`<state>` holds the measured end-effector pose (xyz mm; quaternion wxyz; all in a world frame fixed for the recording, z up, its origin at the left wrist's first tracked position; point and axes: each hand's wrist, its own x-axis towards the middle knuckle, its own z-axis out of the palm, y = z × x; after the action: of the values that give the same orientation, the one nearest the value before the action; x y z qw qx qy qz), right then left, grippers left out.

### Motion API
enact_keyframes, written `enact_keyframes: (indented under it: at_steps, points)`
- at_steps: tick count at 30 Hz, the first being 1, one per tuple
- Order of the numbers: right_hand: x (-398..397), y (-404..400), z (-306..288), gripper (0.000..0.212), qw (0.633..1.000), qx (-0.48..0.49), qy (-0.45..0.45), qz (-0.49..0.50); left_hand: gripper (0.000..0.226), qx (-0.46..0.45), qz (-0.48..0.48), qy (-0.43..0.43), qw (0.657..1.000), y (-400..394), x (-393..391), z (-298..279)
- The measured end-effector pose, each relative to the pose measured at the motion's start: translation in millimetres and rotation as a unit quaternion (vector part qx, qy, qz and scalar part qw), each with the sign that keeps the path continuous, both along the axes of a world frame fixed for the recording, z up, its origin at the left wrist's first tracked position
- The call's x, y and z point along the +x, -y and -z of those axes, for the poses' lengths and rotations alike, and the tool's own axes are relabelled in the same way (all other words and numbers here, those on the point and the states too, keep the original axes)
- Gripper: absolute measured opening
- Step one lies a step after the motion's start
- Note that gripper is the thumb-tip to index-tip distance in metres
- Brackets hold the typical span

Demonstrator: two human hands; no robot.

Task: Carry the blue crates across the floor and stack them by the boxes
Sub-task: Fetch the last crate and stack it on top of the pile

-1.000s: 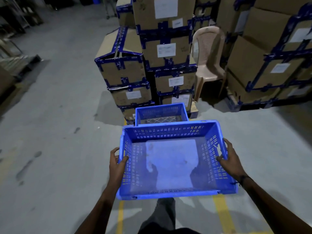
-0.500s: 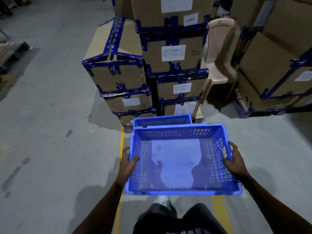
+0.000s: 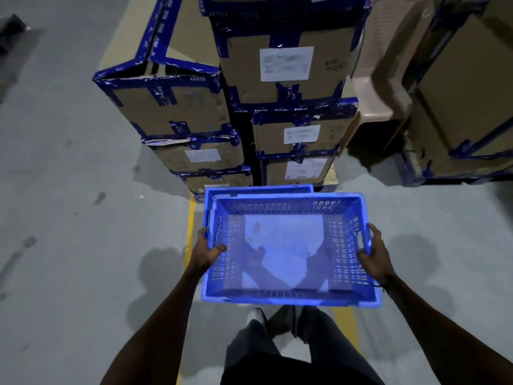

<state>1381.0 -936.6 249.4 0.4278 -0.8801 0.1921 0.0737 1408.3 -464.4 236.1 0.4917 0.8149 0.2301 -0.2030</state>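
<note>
I hold an empty blue slotted crate level in front of me. My left hand grips its left rim and my right hand grips its right rim. Just beyond and below it, a second blue crate rests on the floor against the boxes; only its far rim and left edge show past the held one. Stacked cardboard boxes with blue tape rise directly behind.
A taller box stack stands at centre, a beige plastic chair to its right, more boxes on a pallet at far right. Yellow floor lines run under the crates. Grey concrete floor spreads left. My legs show below.
I have walked closer to the boxes. The held crate now covers almost all of the crate on the floor. Both hands keep their grip.
</note>
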Motion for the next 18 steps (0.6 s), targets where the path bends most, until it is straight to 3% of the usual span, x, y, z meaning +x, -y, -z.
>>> enact_keyframes:
  at_steps: [9, 18]
  points:
    - [36.1, 20.4, 34.1, 0.083, 0.998, -0.015, -0.027, -0.05, 0.1, 0.047, -0.001, -0.013, 0.999, 9.5, 26.1, 34.4]
    - [47.7, 23.0, 34.8, 0.074, 0.998, -0.024, -0.043, -0.036, 0.174, 0.113, 0.123, -0.053, 0.984, 9.3, -8.6, 16.8]
